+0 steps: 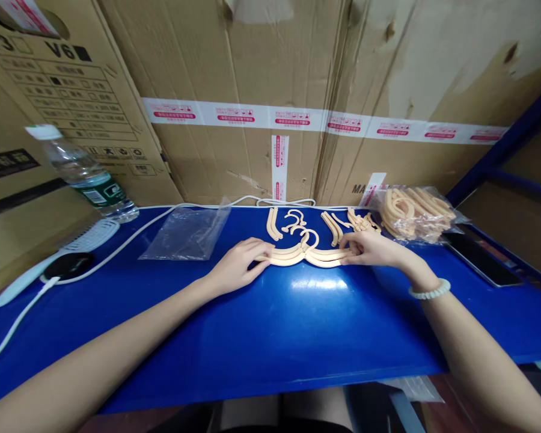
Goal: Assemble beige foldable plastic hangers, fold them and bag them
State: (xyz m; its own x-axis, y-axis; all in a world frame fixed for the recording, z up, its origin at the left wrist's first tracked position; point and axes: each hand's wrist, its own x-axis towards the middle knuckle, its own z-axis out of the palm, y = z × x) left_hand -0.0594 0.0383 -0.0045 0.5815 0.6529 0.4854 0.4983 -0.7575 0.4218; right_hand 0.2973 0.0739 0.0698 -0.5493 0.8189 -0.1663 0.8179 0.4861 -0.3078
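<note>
A small stack of peach plastic hangers [304,257] lies flat on the blue table [297,325]. My left hand [238,264] rests on the stack's left arm, fingers curled over it. My right hand [372,248] pinches the stack's right end; a bead bracelet is on that wrist. Behind the stack lie several loose hanger pieces [297,224], curved bars and hooks. An empty clear plastic bag [187,236] lies flat to the left of my left hand.
A clear bag full of peach hangers [412,211] sits at the back right, with a dark tablet or phone [480,258] beside it. At the far left are a water bottle [88,177], a white fan-like device [54,255] and a white cable [162,211]. Cardboard boxes [297,90] wall the back.
</note>
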